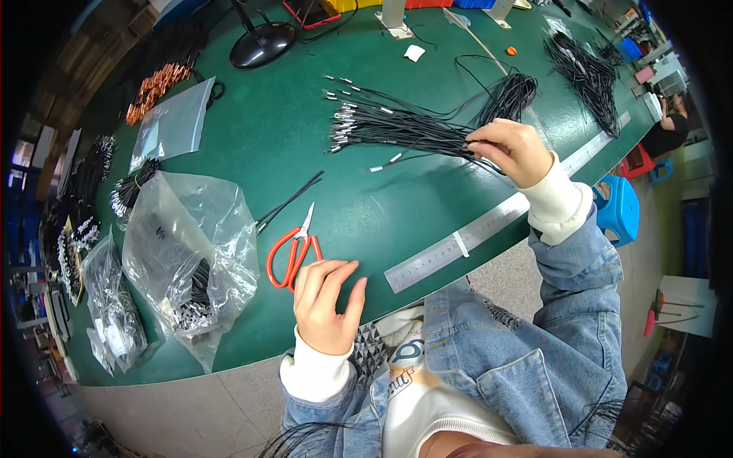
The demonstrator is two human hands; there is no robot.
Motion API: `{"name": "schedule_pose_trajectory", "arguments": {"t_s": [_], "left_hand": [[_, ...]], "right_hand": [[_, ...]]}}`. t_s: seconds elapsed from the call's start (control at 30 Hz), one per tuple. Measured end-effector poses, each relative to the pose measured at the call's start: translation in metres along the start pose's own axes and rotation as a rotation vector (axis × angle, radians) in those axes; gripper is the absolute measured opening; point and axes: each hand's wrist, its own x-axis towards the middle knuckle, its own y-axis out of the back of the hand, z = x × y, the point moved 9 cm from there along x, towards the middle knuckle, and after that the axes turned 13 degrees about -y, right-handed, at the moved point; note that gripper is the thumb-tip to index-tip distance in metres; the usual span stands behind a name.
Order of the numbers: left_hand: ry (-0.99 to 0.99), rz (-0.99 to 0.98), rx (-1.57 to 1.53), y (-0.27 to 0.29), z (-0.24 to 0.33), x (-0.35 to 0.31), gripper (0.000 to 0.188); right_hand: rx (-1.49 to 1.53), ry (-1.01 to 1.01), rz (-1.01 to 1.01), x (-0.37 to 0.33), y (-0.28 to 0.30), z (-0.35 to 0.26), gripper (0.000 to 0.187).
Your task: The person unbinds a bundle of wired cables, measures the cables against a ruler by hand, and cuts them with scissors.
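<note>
My right hand (pixel 513 149) pinches at the right part of a bundle of thin black cables (pixel 416 126); how many it grips is hidden by the fingers. The cables fan out to the left across the green table, with silvery and white ends. Near the table's front edge, my left hand (pixel 327 305) is empty with its fingers apart. Just beyond its fingertips lie red-handled scissors (pixel 293 252), blades pointing away from me. A few short black cables (pixel 290 200) rest beside the scissors. Between my hands, a steel ruler (pixel 435 259) runs along the front edge, with a white band around it.
Clear plastic bags (pixel 191 252) with cables stand at the left. Farther back are orange-tipped cables (pixel 156 88), a flat clear bag (pixel 174 126) and a black round stand base (pixel 262 46). More black cables (pixel 588 76) lie at the far right. A blue stool (pixel 617 210) stands beside the table.
</note>
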Motion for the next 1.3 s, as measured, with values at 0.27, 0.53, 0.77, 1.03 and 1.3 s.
{"name": "schedule_pose_trajectory", "arguments": {"t_s": [0.27,0.53,0.77,1.03,1.3], "left_hand": [[-0.148,0.064,0.117,-0.013,0.031,0.048,0.050],[-0.180,0.007,-0.049,-0.060,0.025,0.063,0.029],[-0.458,-0.152,0.177,-0.075,0.038,0.056,0.018],[-0.066,-0.081,-0.192,-0.059,0.003,0.064,0.026],[0.262,-0.194,-0.431,-0.089,-0.023,0.045,0.016]], "right_hand": [[-0.071,0.201,-0.183,-0.017,-0.013,-0.024,0.012],[-0.045,0.237,-0.149,-0.024,-0.017,-0.025,0.012],[-0.149,0.269,-0.127,-0.024,-0.019,-0.028,0.012],[-0.135,0.270,-0.124,-0.018,-0.021,-0.025,0.012],[-0.071,0.304,-0.072,-0.027,-0.029,-0.023,0.012]]}}
